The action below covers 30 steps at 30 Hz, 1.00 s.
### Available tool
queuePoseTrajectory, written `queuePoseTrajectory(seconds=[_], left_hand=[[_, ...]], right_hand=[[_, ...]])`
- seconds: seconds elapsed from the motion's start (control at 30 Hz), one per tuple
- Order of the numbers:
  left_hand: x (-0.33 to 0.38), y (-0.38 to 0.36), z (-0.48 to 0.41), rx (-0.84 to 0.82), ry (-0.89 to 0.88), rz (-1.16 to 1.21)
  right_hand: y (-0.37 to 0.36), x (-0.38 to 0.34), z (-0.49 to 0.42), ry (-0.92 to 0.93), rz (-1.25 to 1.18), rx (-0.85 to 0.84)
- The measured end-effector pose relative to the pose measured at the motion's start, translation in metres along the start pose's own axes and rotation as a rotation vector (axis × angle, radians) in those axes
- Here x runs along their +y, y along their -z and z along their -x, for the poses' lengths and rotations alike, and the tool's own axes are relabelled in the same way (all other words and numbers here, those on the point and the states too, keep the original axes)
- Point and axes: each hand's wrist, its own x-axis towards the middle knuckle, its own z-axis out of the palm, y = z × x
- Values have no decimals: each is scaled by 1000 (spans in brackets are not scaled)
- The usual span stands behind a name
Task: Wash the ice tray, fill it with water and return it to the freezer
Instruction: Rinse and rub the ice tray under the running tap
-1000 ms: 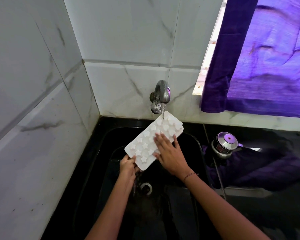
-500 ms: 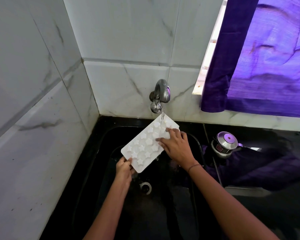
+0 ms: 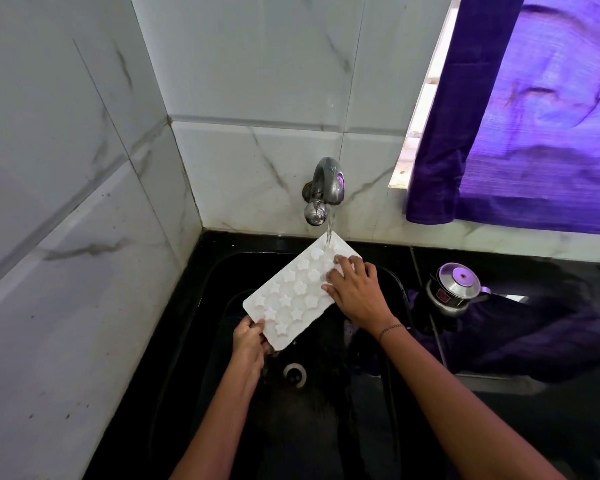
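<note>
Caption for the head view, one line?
Left hand grips a star-mould ice tray tilted under the running tap; right hand presses its upper end.

The left hand (image 3: 250,341) grips the ice tray (image 3: 291,296) by its near corner, fingers curled. The right hand (image 3: 355,292) lies flat on its far end, fingers spread.

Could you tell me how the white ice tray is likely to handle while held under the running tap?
Probably slippery: water from the tap runs over the ice tray. Likely light, since the left hand grips it by one corner. It looks fairly stiff, showing no sag under the right hand.
</note>
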Motion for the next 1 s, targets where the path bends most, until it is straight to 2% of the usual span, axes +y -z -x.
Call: queuePoseTrajectory(seconds=[0.13, 0.27, 0.37, 0.5, 0.63, 0.7, 0.8, 0.9, 1.0], left_hand=[[2, 1, -1, 18, 1, -10], [1, 2, 0, 19, 16, -7], [3, -1, 1, 21, 23, 28], [5, -7, 2, 11, 25, 59], [6, -16, 2, -22, 24, 54], [5, -23, 4, -46, 19, 52], [4, -37, 7, -78, 33, 46], [5, -44, 8, -91, 50, 56], [5, -37, 5, -71, 42, 31]], right_hand=[[-3, 1, 3, 36, -45, -6], [-2, 8, -1, -132, -50, -7], [-2, 8, 0, -174, -61, -51], [0, -7, 13, -182, -131, 117], [0, -16, 24, -192, -152, 179], [2, -16, 27, -110, -106, 171], [-6, -31, 34, 97, -2, 65], [-19, -43, 47, 178, 39, -41], [-17, -33, 50, 290, 51, -56]])
